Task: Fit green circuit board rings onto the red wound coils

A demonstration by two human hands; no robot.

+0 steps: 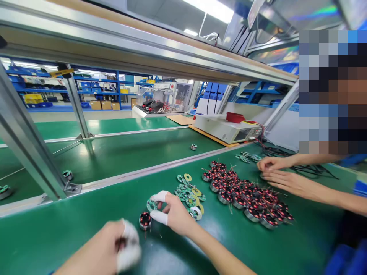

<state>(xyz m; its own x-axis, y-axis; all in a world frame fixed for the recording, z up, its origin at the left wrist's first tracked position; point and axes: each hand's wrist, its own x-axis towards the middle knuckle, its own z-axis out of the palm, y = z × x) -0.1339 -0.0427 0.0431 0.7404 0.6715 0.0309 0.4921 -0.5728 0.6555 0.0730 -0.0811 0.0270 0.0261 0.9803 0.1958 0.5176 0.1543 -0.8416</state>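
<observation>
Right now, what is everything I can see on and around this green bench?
wound coils: a large cluster, red-black in silver rims, mid-right of the bench
single coil: one, red-black, between the person's hands
green rings: a small pile, green with some yellow, beside the right hand
ring in fingers: one, green
stray coil: one, on the far belt
test instrument: one, white with a red part on top, at the back
green bench: one
co-worker's hands: two, at the cluster's far end
left hand: white finger cots, blurred, grip unclear
right hand: white finger cots, pinching the ring
</observation>
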